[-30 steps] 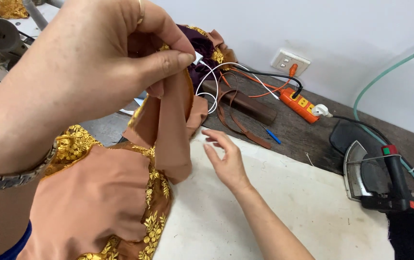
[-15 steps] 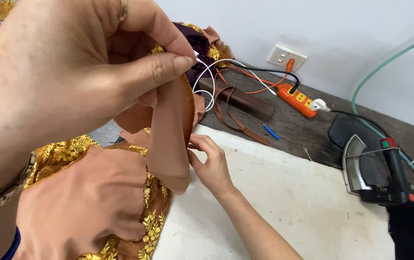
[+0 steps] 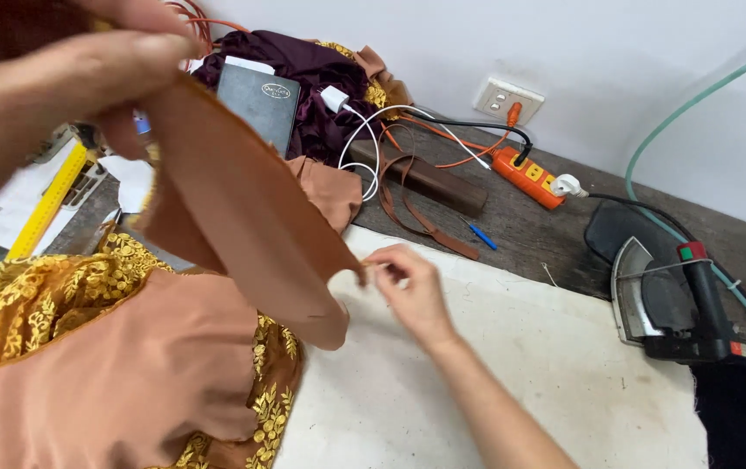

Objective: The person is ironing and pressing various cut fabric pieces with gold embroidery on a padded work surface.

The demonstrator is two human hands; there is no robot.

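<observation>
My left hand (image 3: 60, 78) is raised close to the camera at the upper left, pinching the top of a peach-brown fabric strip (image 3: 243, 226). The strip hangs diagonally down toward the middle. My right hand (image 3: 412, 291) rests over the white padded board (image 3: 521, 373), its fingertips pinching the strip's lower right edge. Below lies the rest of the peach-brown garment with gold lace trim (image 3: 112, 365), spread over the near left.
A black iron (image 3: 668, 304) sits at the right. At the back are an orange power strip (image 3: 528, 174), a wall socket (image 3: 508, 100), cables, a brown strap (image 3: 416, 208), a dark notebook (image 3: 260, 100) on purple cloth (image 3: 321, 69). A yellow ruler (image 3: 47, 204) lies left.
My left hand has lifted the strip up and to the left. My right hand has moved to the strip's lower edge and pinched it.
</observation>
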